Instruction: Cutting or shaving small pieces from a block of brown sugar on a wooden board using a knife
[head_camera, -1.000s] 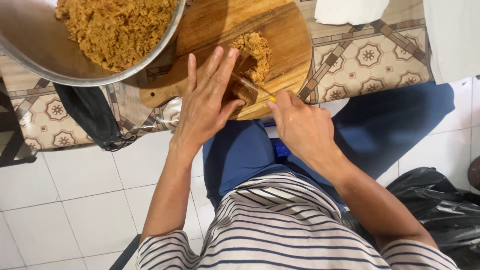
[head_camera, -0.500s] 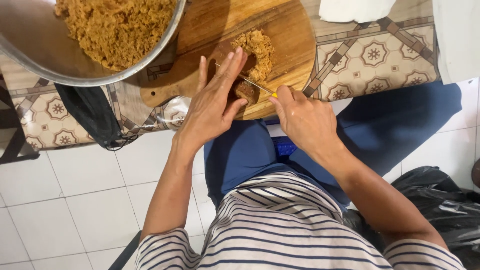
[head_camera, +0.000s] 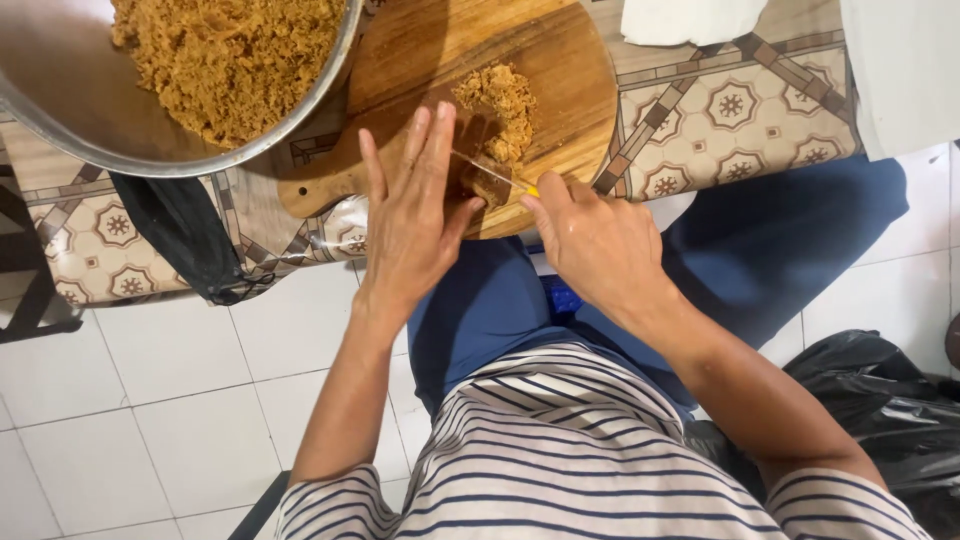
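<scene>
- Since a moment ago, my left hand (head_camera: 415, 215) has slid a little further onto the round wooden board (head_camera: 560, 60), fingers now closer together.
- It lies flat and open, fingers straight, pressing on a small dark brown block (head_camera: 488, 178) near the board's front edge; it grips nothing.
- My right hand (head_camera: 590, 240) is closed around a knife (head_camera: 500, 178) with a yellow handle, its thin blade lying across the block, just beside my left fingertips.
- Crumbly brown shavings (head_camera: 497, 105) are heaped on the board just beyond the block.
- At upper left, a big metal bowl (head_camera: 200, 150) holds a lot more of the same crumbly stuff.
- Both board and bowl sit on a patterned tablecloth (head_camera: 740, 110).
</scene>
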